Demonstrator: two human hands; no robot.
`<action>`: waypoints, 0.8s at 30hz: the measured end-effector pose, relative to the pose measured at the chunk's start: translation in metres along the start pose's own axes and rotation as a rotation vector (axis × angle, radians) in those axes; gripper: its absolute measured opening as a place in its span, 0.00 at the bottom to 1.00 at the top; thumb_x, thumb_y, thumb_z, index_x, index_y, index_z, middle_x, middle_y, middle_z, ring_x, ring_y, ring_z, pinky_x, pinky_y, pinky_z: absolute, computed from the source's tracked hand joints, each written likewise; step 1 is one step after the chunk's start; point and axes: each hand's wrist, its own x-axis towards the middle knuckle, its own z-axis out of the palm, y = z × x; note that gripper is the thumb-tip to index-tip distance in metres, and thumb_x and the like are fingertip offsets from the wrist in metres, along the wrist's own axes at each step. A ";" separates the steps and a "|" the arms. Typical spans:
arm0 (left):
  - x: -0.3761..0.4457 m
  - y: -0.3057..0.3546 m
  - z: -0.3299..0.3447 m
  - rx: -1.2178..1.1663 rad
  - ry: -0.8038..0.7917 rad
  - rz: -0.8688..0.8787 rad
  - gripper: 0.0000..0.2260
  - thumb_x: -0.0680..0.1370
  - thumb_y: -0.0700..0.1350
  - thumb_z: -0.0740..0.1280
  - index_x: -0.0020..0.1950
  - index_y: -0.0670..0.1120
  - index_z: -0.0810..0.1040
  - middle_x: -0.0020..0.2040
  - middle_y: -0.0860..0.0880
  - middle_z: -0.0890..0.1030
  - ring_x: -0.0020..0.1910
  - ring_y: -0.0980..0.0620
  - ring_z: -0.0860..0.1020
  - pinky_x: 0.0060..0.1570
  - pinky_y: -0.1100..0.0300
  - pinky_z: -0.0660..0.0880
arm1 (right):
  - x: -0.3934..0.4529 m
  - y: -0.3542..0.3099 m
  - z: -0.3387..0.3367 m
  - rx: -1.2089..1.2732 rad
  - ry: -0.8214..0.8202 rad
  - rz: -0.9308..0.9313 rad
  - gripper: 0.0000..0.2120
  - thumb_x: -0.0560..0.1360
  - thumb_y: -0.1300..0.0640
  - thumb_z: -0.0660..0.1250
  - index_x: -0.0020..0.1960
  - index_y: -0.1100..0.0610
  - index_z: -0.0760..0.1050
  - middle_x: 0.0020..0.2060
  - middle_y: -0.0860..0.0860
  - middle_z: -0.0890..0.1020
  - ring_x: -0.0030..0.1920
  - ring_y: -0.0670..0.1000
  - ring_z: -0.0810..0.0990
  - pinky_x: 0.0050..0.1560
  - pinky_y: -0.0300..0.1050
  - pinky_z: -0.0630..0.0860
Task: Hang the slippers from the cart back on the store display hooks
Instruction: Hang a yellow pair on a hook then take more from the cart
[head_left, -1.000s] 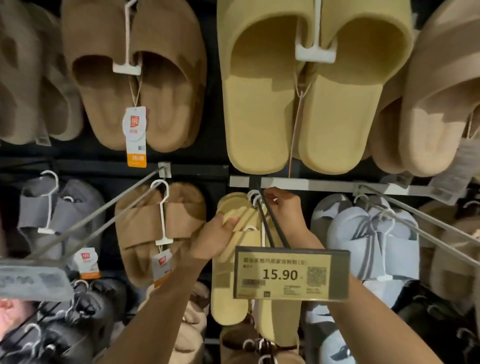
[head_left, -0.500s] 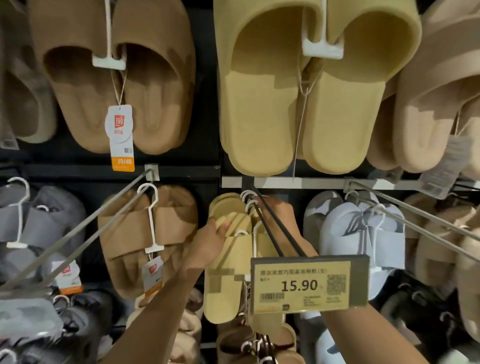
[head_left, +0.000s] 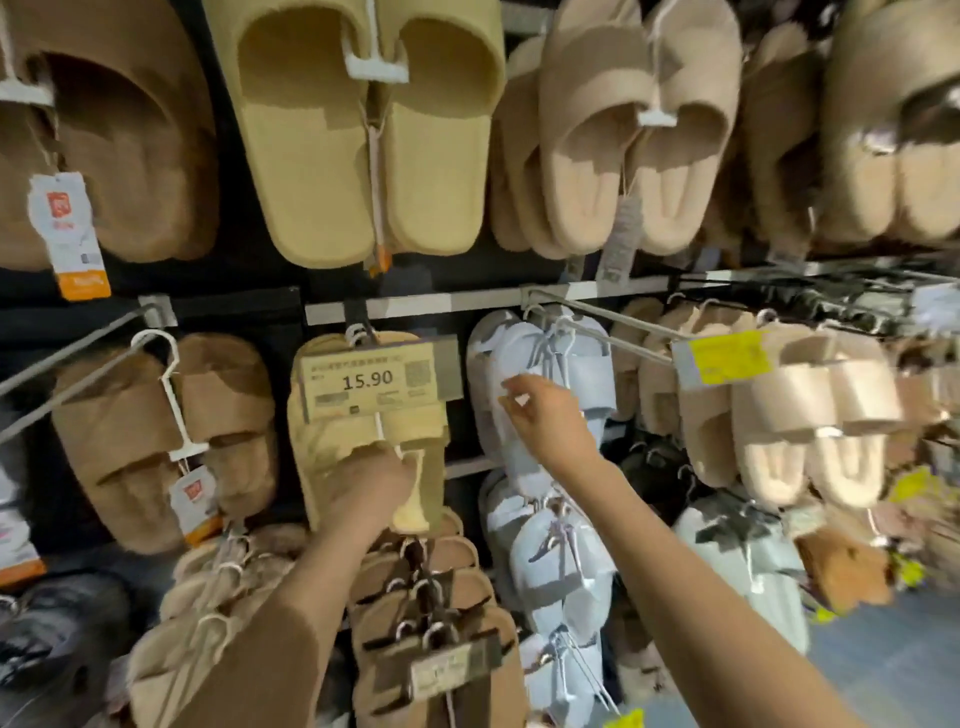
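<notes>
A pair of yellow slippers (head_left: 332, 447) hangs by its white hanger on the display hook (head_left: 358, 332), behind the 15.90 price tag (head_left: 374, 379). My left hand (head_left: 369, 488) grips the lower part of this pair from the front. My right hand (head_left: 545, 415) is off the hook, fingers apart and holding nothing, in front of the light blue slippers (head_left: 587, 374) on the hook to the right. The cart is out of view.
Brown slippers (head_left: 156, 436) hang to the left and big yellow ones (head_left: 363, 156) above. Beige furry slippers (head_left: 810, 415) with a yellow tag (head_left: 727, 356) hang to the right. Dark brown pairs (head_left: 431, 623) sit below. A long metal prong (head_left: 597, 327) sticks out toward me.
My right hand left the hook behind the price tag and moved right, in front of the blue slippers. My left hand slid down the yellow pair. The view swung right.
</notes>
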 end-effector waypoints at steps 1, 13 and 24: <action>-0.014 0.017 0.010 0.032 -0.039 0.075 0.22 0.81 0.56 0.53 0.64 0.41 0.71 0.63 0.41 0.75 0.60 0.42 0.74 0.57 0.55 0.71 | -0.018 0.013 -0.018 -0.036 0.013 0.032 0.11 0.75 0.61 0.64 0.56 0.63 0.76 0.52 0.60 0.81 0.49 0.60 0.80 0.49 0.45 0.71; -0.257 0.248 0.124 0.001 -0.205 0.806 0.17 0.80 0.52 0.57 0.54 0.41 0.78 0.56 0.39 0.79 0.58 0.39 0.75 0.53 0.52 0.72 | -0.278 0.129 -0.282 -0.585 0.343 0.492 0.10 0.75 0.53 0.60 0.49 0.58 0.76 0.46 0.57 0.81 0.49 0.61 0.78 0.39 0.48 0.67; -0.346 0.448 0.219 -0.091 -0.295 1.275 0.15 0.79 0.54 0.58 0.48 0.44 0.77 0.47 0.42 0.81 0.49 0.40 0.78 0.47 0.52 0.75 | -0.401 0.221 -0.450 -0.985 0.546 0.729 0.06 0.70 0.59 0.71 0.46 0.59 0.78 0.42 0.59 0.81 0.38 0.63 0.81 0.36 0.50 0.76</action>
